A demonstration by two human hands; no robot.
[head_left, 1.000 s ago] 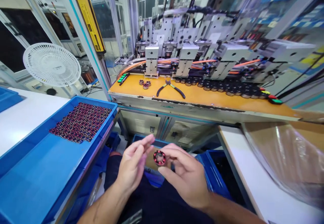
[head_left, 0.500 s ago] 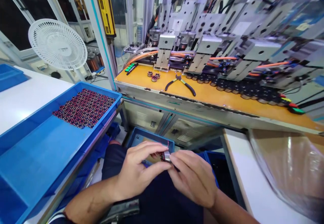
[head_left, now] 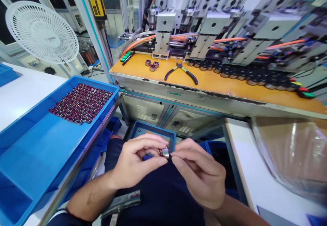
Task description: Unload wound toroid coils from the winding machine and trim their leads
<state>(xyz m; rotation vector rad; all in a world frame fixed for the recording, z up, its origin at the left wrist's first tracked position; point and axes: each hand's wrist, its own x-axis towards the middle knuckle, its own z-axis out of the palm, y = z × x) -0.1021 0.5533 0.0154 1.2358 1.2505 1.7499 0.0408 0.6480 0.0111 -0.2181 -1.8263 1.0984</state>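
Observation:
Between the thumb and fingers of my left hand (head_left: 139, 159) is a small motor stator (head_left: 166, 152), a silvery ring with dark and reddish windings at its ends. A thin reddish wire stands up at its upper side. My right hand (head_left: 201, 171) is closed in a pinch at the stator's right end; whatever lies between its thumb and forefinger is too small to make out. Both hands are above my lap, in front of a blue bin (head_left: 133, 130) on the floor.
At left a blue tray (head_left: 51, 144) holds many stators (head_left: 83, 103). On the orange bench (head_left: 214, 88) lie pliers (head_left: 180, 70), three stators (head_left: 152, 65), markers (head_left: 127, 58) and a row of dark-topped parts. Machine heads (head_left: 163, 31) rise behind. A fan (head_left: 43, 31) stands left.
My right hand has drawn slightly back from the stator and turned, its fingers now pinched at the right end. More of the silver ring shows. The camera view has tilted downward.

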